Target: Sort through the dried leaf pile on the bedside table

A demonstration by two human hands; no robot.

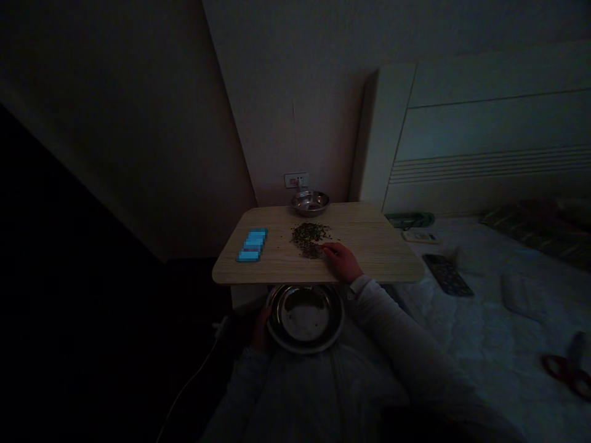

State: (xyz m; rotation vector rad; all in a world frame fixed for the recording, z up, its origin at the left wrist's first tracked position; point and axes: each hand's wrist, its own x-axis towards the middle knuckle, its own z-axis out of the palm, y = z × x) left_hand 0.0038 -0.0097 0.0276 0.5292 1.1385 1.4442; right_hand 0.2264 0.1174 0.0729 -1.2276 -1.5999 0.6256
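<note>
Two hands share the work across a pale wooden surface (pixel 369 240) and the lap before it. The right hand (pixel 342 261) reaches in from the near right, half curled, its fingertips down at the near edge of the small green bits (pixel 309 231); whether anything is pinched between them I cannot tell in this dim light. The bits lie loose, spread thin around the middle of the surface, which likely lets single pieces be seen and picked apart. The left hand (pixel 261 327) grips the left rim of a large metal basin (pixel 302 349), probably to keep it steady, since it seems to rest on the lap rather than on anything flat. The basin sits just below the near edge, close under the right hand, so the reach between bits and basin is short. A smaller metal bowl (pixel 310 211) stands at the far edge, beyond the bits and out of the right forearm's way. A lit phone (pixel 252 245) lies on the left, apart from the bits, presumably where its screen can be seen without hindering either hand.
</note>
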